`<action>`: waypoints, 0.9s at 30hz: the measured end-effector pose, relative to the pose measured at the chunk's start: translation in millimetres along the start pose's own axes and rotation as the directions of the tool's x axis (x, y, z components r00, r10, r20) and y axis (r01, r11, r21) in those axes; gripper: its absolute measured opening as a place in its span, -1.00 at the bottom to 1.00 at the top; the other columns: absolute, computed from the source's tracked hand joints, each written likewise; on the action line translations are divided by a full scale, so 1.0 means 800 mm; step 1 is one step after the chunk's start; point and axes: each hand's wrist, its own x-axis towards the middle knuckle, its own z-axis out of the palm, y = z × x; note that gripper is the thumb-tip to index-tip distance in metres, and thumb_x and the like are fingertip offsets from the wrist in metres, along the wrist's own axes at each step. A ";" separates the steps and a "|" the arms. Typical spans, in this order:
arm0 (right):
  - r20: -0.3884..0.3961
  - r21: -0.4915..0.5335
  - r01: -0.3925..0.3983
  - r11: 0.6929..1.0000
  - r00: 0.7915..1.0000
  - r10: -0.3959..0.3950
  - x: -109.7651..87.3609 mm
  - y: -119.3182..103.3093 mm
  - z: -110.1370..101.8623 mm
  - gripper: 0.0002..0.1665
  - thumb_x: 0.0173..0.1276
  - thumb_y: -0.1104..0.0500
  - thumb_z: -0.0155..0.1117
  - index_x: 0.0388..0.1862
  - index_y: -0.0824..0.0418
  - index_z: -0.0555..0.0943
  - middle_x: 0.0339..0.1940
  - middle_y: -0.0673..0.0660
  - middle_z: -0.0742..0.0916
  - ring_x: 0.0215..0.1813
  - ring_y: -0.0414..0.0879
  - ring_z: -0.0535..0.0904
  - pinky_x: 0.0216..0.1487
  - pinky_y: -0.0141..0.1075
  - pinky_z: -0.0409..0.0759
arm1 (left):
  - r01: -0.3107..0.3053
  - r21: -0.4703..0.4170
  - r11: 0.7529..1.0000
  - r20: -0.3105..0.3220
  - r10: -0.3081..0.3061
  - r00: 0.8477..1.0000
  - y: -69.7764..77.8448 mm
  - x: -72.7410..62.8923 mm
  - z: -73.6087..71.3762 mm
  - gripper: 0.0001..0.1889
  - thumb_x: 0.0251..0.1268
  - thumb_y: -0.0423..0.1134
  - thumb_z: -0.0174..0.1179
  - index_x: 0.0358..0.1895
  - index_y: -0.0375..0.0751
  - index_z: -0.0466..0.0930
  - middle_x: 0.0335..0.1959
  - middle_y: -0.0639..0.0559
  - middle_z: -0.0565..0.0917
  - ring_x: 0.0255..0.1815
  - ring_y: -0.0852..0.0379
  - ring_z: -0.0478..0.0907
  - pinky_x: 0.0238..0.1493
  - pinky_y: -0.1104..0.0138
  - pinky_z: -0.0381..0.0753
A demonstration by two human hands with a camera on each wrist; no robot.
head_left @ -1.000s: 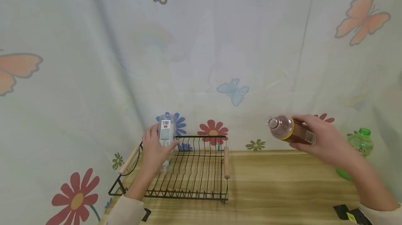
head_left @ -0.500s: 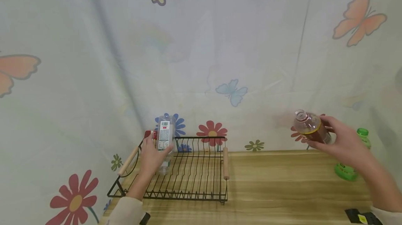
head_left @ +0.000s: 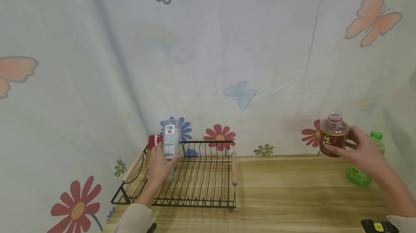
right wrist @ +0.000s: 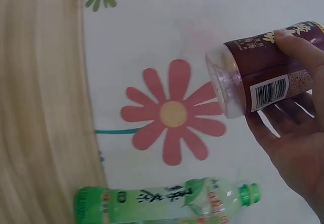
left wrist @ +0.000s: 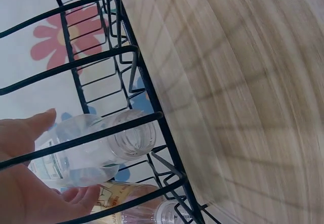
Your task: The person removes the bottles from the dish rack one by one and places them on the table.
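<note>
In the head view, a clear plastic bottle (head_left: pixel 170 141) with a white label stands neck-down in the black wire rack (head_left: pixel 208 175). My left hand (head_left: pixel 160 164) holds it, thumb on one side and fingers on the other. Beside that bottle, partly behind the hand, is another bottle (left wrist: pixel 136 206) with a yellowish label, its clear neck down among the wires. My right hand (head_left: pixel 364 150) grips an uncapped clear bottle (head_left: pixel 334 137) with a dark red-brown label. It is upright, raised above the table at the right; the right wrist view shows its clear base.
A green-capped bottle (right wrist: pixel 167 204) with a green and white label stands on the wooden table (head_left: pixel 292 189) behind my right forearm. The rack has wooden handles (head_left: pixel 234 168) at its sides. A patterned curtain (head_left: pixel 276 63) hangs behind the table.
My right hand has moved right and turned the brown-labelled bottle from tilted to upright. My left hand has slid slightly down its bottle, showing the red end of the bottle beside it.
</note>
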 end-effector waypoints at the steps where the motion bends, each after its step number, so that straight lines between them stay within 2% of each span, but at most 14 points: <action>1: 0.001 0.005 -0.013 1.000 1.000 0.013 0.000 0.006 0.001 0.03 0.45 -0.01 0.51 0.59 0.45 0.16 0.42 0.59 0.43 0.37 0.63 0.36 0.22 0.07 0.67 | -0.001 0.000 1.000 -0.005 0.001 1.000 0.000 0.000 0.001 0.15 0.27 0.09 0.53 0.67 -0.41 -0.01 0.43 -0.39 0.30 0.33 -0.33 0.42 0.31 -0.21 0.53; 3: -0.003 0.016 -0.023 1.000 1.000 0.023 0.001 0.019 0.004 0.04 0.46 -0.01 0.50 0.60 0.45 0.13 0.41 0.59 0.42 0.36 0.59 0.37 0.11 -0.25 0.73 | 0.003 0.005 1.000 -0.007 -0.003 1.000 0.001 -0.001 0.002 0.15 0.27 0.07 0.53 0.67 -0.43 -0.01 0.42 -0.41 0.31 0.33 -0.35 0.41 0.32 -0.23 0.51; 5: -0.018 0.024 -0.018 1.000 1.000 0.018 0.002 0.035 0.007 0.03 0.46 0.00 0.50 0.60 0.45 0.15 0.40 0.56 0.45 0.33 0.24 0.50 -0.11 -0.58 0.62 | 0.009 0.012 1.000 -0.008 -0.009 1.000 0.001 -0.002 0.003 0.15 0.27 0.06 0.54 0.66 -0.43 -0.02 0.40 -0.42 0.32 0.33 -0.36 0.41 0.32 -0.23 0.51; 6: -0.025 0.035 -0.016 0.999 1.000 0.017 0.001 0.043 0.009 0.03 0.46 0.01 0.51 0.60 0.45 0.15 0.39 0.56 0.45 0.29 0.03 0.53 -0.14 -0.65 0.55 | 0.012 0.015 1.000 -0.006 -0.012 1.000 0.001 -0.002 0.004 0.14 0.27 0.06 0.53 0.66 -0.43 -0.02 0.39 -0.43 0.32 0.32 -0.36 0.41 0.32 -0.23 0.51; 8: -0.041 0.038 -0.022 0.999 0.999 0.024 0.000 0.058 0.014 0.02 0.45 0.01 0.51 0.59 0.46 0.17 0.38 0.55 0.47 0.16 -0.35 0.45 -0.16 -0.68 0.52 | 0.014 0.025 1.000 -0.005 -0.014 1.000 0.001 -0.003 0.006 0.13 0.28 0.07 0.53 0.66 -0.44 -0.01 0.37 -0.42 0.34 0.31 -0.35 0.41 0.30 -0.22 0.52; 10: -0.047 0.040 -0.035 0.999 0.998 0.037 -0.002 0.071 0.018 0.01 0.46 -0.01 0.50 0.59 0.46 0.19 0.38 0.54 0.48 0.12 -0.41 0.41 -0.18 -0.67 0.50 | 0.013 0.028 1.000 -0.007 -0.012 1.000 0.002 -0.003 0.008 0.12 0.29 0.07 0.52 0.65 -0.44 0.01 0.35 -0.42 0.34 0.29 -0.34 0.41 0.27 -0.22 0.53; 11: -0.045 0.039 -0.048 0.998 0.998 0.050 -0.003 0.078 0.020 0.03 0.47 -0.03 0.49 0.60 0.48 0.17 0.38 0.58 0.47 0.16 -0.29 0.48 -0.09 -0.55 0.61 | 0.013 0.028 1.000 -0.011 -0.013 1.000 0.002 -0.003 0.009 0.12 0.29 0.07 0.52 0.65 -0.44 0.01 0.35 -0.42 0.35 0.29 -0.34 0.41 0.27 -0.22 0.53; 13: -0.037 0.034 -0.074 0.997 0.996 0.076 -0.006 0.089 0.025 0.06 0.49 -0.06 0.46 0.62 0.49 0.14 0.38 0.62 0.46 0.25 0.12 0.56 0.07 -0.20 0.72 | 0.013 0.035 0.999 -0.020 -0.012 1.000 0.002 -0.003 0.010 0.11 0.28 0.07 0.53 0.65 -0.44 0.03 0.33 -0.42 0.36 0.28 -0.35 0.42 0.25 -0.22 0.54; 15: -0.019 0.040 -0.101 0.994 0.995 0.101 -0.008 0.100 0.031 0.11 0.50 -0.08 0.44 0.65 0.51 0.06 0.40 0.69 0.42 0.32 0.56 0.42 0.17 0.23 0.62 | 0.012 0.041 0.999 -0.028 -0.011 1.000 0.002 -0.003 0.011 0.11 0.28 0.07 0.53 0.64 -0.45 0.04 0.33 -0.43 0.36 0.27 -0.35 0.43 0.24 -0.23 0.55; 17: -0.008 0.051 -0.122 0.991 0.992 0.122 -0.011 0.109 0.036 0.16 0.51 -0.09 0.43 0.66 0.53 -0.01 0.40 0.73 0.38 0.34 0.70 0.33 0.13 0.53 0.42 | 0.013 0.054 0.998 -0.035 -0.011 0.999 0.001 -0.003 0.013 0.11 0.27 0.09 0.53 0.64 -0.44 0.05 0.34 -0.42 0.37 0.28 -0.34 0.43 0.25 -0.22 0.55; 24: 0.006 0.065 -0.160 0.985 0.987 0.160 -0.020 0.136 0.052 0.15 0.52 -0.10 0.42 0.64 0.56 0.01 0.41 0.75 0.36 0.34 0.71 0.31 0.12 0.54 0.41 | 0.002 0.084 0.996 -0.058 0.003 0.998 0.001 -0.004 0.015 0.09 0.26 0.10 0.53 0.63 -0.42 0.09 0.34 -0.39 0.39 0.24 -0.31 0.47 0.19 -0.19 0.60; 27: 0.022 0.067 -0.187 0.980 0.982 0.186 -0.021 0.144 0.056 0.19 0.52 -0.12 0.41 0.65 0.56 -0.05 0.43 0.76 0.32 0.35 0.72 0.29 0.15 0.54 0.39 | 0.007 0.090 0.996 -0.059 -0.002 0.998 0.000 -0.004 0.015 0.09 0.26 0.09 0.53 0.63 -0.41 0.09 0.34 -0.39 0.39 0.23 -0.30 0.47 0.17 -0.19 0.61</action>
